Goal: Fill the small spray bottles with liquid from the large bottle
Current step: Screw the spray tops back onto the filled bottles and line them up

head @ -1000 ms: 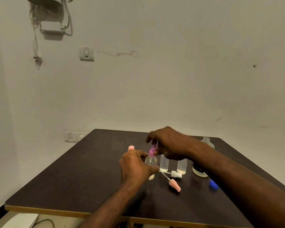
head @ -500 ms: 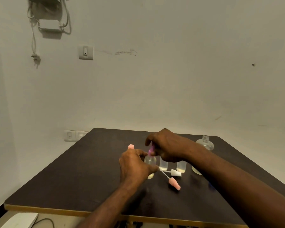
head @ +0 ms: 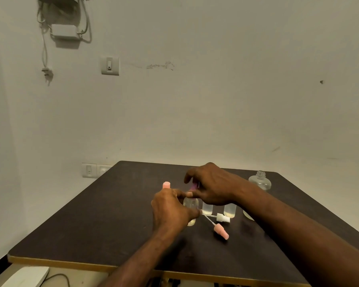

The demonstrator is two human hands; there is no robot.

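Nearest us, low in centre frame, we note a pink spray head [head: 222, 231] and a white one [head: 223, 218] lying loose on the dark table [head: 91, 224]. Just behind, the left hand [head: 170, 210] grips a small spray bottle [head: 190, 204]; the right hand [head: 210, 187] pinches a purple cap [head: 194, 185] at its neck. Two more small bottles [head: 207, 209] stand right of it. Farther right stands the uncapped large bottle [head: 260, 181].

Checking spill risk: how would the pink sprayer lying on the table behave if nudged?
The pink sprayer lies on its side, loose on the table, so it would likely roll or pivot. It looks small and plastic, probably very light. Its thin white dip tube may flex and drag.
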